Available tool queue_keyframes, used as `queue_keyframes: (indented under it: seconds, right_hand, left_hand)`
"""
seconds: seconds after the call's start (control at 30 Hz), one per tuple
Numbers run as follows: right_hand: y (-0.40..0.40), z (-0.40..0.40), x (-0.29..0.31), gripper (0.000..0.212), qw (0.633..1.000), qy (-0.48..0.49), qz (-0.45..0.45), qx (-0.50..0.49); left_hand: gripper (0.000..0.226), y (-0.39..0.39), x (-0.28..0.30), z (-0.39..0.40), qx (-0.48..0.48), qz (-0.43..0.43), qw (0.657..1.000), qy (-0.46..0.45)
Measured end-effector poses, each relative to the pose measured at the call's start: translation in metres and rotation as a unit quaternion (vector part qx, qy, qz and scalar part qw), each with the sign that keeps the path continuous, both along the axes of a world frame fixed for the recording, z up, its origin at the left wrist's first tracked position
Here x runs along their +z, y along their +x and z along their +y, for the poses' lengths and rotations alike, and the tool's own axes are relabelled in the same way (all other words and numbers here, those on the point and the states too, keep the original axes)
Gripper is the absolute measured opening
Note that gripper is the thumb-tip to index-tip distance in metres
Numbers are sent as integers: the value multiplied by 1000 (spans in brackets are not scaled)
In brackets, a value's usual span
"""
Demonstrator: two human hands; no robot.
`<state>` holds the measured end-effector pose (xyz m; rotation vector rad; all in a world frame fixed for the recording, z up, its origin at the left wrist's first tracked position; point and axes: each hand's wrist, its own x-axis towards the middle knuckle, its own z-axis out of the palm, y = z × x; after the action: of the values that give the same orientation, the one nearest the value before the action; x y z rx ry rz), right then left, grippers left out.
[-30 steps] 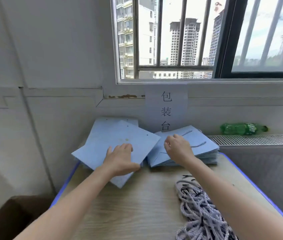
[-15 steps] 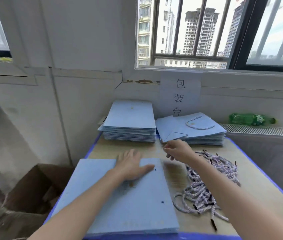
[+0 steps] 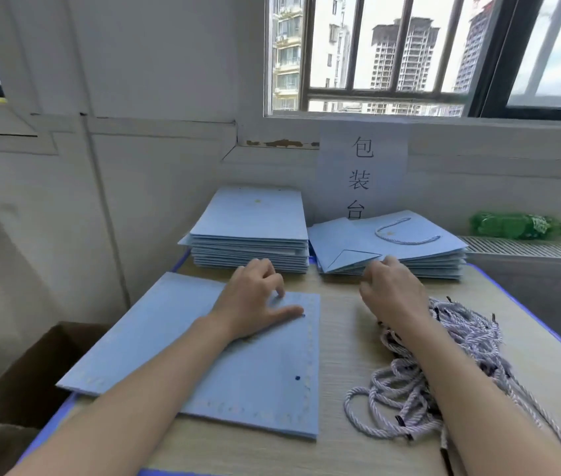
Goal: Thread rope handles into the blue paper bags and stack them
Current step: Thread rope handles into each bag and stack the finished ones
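Observation:
A flat blue paper bag (image 3: 203,355) lies on the near left of the table, two dark holes along its right edge. My left hand (image 3: 255,300) rests on its far right corner, thumb stretched out beside one hole and fingers bent onto the paper. My right hand (image 3: 389,290) hovers between the bag and the pile of white rope handles (image 3: 443,355), fingers loosely curled with nothing seen in them. At the back stand a stack of plain bags (image 3: 255,228) and a stack of bags with handles (image 3: 409,242).
A green plastic bottle (image 3: 519,225) lies on the radiator ledge (image 3: 529,249) at the back right. A paper sign (image 3: 361,173) hangs on the wall behind the stacks. An open cardboard box (image 3: 42,369) sits on the floor left of the table (image 3: 340,338).
My left hand has drawn one bag from the back stack down onto the near table, and its fingers have since bent. My right hand left the finished stack and came toward the ropes.

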<state>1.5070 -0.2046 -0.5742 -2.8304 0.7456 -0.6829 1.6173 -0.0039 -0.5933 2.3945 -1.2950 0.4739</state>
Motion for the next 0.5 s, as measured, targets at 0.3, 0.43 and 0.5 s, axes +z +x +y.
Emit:
queue_keyframes:
  seconds: [0.3,0.43,0.5]
  right_hand:
    - [-7,11,6,16,950,196,51,236]
    - [-16,31,19,13,863,366,-26,347]
    - [-17,38,20,15,849,379,-47,364]
  left_hand:
    - [39,-16,-6,9,1,65,998,19]
    - [46,-22,8,10,-63,196,974,-93]
    - [42,-29,12,8,-112,305,939,-111]
